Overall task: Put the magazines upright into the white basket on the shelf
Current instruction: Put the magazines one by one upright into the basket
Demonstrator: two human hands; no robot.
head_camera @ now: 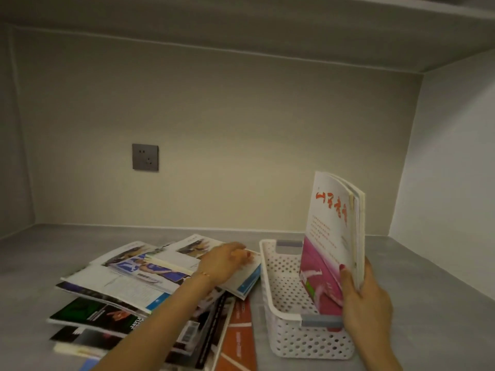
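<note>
Your right hand (367,298) grips upright magazines (334,226) in the white basket (273,306), lower right; steady them while your flat, open left hand (225,261) lifts the top magazine (160,274).

white basket (292,341) perforated, on shelf | magazines (332,226) upright inside (right end) | loose magazines (150,279) flat, left

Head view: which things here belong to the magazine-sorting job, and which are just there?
Part of the job:
- white basket
- upright magazines standing in the basket, gripped by the right hand
- loose magazine pile lying flat beside the basket, with the left hand on its top copy
- shelf

Not part of it:
- wall socket
</note>
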